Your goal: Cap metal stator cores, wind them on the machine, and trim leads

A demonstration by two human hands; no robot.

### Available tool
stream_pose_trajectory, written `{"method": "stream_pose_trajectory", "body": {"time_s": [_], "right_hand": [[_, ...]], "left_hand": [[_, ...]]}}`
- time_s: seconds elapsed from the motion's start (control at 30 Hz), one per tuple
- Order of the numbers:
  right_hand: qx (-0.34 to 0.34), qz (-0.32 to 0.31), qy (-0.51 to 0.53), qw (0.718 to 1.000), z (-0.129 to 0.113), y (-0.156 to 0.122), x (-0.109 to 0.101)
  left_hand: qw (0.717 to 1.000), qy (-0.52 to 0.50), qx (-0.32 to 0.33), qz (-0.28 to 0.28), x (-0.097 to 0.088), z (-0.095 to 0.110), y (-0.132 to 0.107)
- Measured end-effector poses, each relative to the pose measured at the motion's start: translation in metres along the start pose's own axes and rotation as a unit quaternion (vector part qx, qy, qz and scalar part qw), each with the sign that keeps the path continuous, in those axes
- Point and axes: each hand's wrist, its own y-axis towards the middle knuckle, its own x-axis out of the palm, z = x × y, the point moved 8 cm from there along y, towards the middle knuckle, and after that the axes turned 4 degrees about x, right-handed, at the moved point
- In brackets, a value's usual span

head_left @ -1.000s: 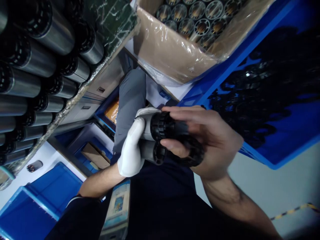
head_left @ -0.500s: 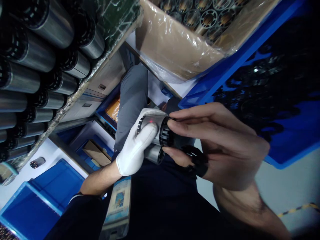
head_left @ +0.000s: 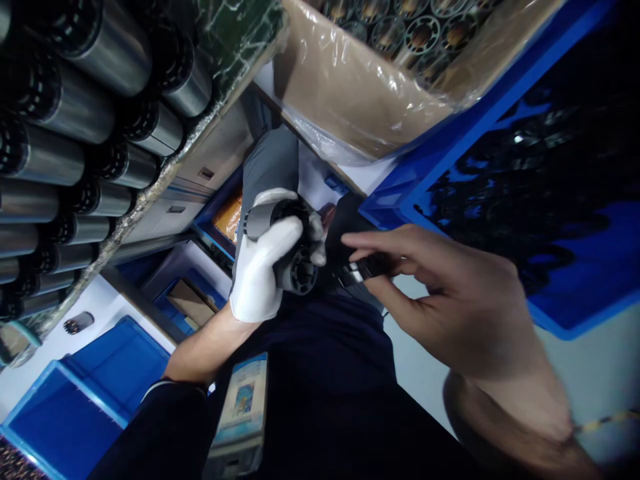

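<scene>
**Gloved left hand (head_left: 263, 270) held two cylinders as bare right hand (head_left: 450, 300) gripped a dark part (head_left: 370, 267)**

The left hand was curled closed around an upper cylinder (head_left: 260, 221), its thumb lying across the body and its fingertips wrapped round the far side. A lower cylinder (head_left: 301, 272) sat just beneath that thumb, its slotted black end turned toward the right hand. The right hand was nearly closed, the dark part caught between thumb and fingers; blur hid its exact shape. A narrow gap separated that part from the lower cylinder.

Right of the bare hand's grip stood a blue crate (head_left: 411, 203), black pieces (head_left: 505, 193) heaped inside. Above both grips was a plastic-wrapped carton (head_left: 350, 87) filled with open-ended tubes (head_left: 423, 35). Well to the left of the gloved grip, capped metal cylinders (head_left: 125, 57) lay in rows on a bench (head_left: 235, 43). Below and left of it were a lone cylinder (head_left: 84, 321) and a blue bin (head_left: 120, 350). A printed card (head_left: 243, 400) hung directly below the gloved grip.
</scene>
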Motion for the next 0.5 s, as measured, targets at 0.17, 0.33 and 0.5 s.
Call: {"method": "stream_pose_trajectory", "body": {"time_s": [0.17,0.33,0.5], "right_hand": [[0.012,0.099,0.096,0.990,-0.006,-0.006,-0.007],[-0.012,0.116,0.139,0.983,-0.014,-0.001,-0.004],[-0.053,0.073,0.121,0.989,-0.018,0.002,-0.001]], "left_hand": [[0.997,-0.015,0.008,0.072,-0.002,0.001,-0.004],[0.995,0.048,0.044,0.079,0.004,0.008,-0.009],[0.991,0.041,0.092,0.086,0.005,0.016,-0.010]]}}
